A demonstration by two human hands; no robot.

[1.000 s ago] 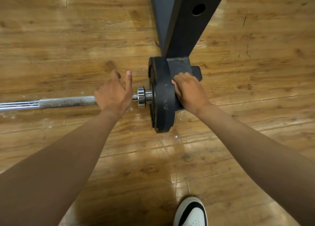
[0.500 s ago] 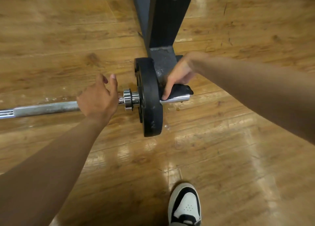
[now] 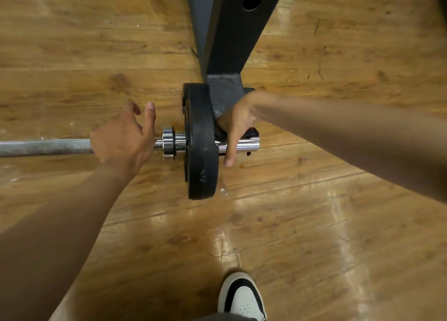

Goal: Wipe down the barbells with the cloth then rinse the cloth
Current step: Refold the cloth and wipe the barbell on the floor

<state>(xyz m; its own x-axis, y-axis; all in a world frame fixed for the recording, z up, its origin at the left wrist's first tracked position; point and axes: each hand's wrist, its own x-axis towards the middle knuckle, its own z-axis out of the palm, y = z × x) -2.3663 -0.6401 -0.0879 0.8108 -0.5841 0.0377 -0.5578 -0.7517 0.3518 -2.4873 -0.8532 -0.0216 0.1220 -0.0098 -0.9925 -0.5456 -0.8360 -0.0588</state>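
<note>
Down by the shoe, shiny floor with wet-looking spots: slip risk, I'd say. Left hand steadies the barbell shaft, fingers loose, grip wide, thumb up. Right hand presses the dark cloth onto the chrome sleeve, grip wrapped over it, tight against the plate. Knuckles could pinch there; the bar might roll toward the rack post.

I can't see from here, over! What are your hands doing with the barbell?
Left hand open, resting on barbell. Right hand pressing dark cloth onto the chrome sleeve. Black plate between both hands; rack post close behind.
</note>
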